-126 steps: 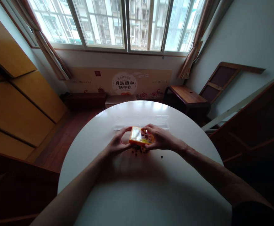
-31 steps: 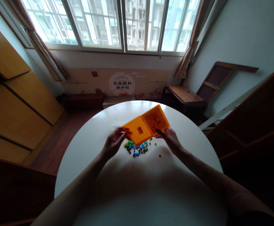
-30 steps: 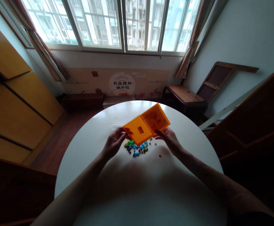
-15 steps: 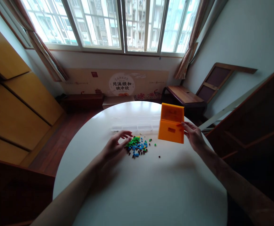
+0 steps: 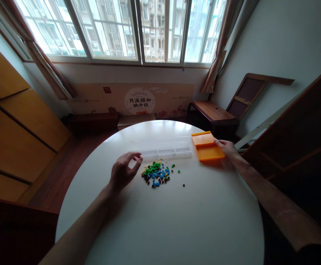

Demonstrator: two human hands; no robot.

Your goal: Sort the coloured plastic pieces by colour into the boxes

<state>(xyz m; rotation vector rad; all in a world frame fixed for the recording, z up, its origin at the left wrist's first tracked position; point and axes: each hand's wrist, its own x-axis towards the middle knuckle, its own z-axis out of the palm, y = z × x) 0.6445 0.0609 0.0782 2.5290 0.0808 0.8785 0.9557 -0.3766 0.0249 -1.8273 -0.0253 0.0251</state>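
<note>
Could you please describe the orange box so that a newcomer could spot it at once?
On the round white table, look to the far right edge, beside the right hand. The orange box lies open and flat there, right of the clear tray, the only orange thing on the table.

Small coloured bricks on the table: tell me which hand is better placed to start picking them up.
Left, probably. The left hand hovers open right beside the pile of small bricks, fingers curled toward it. The right hand is off at the table's right edge, resting against the open orange box, farther from the pile.
</note>
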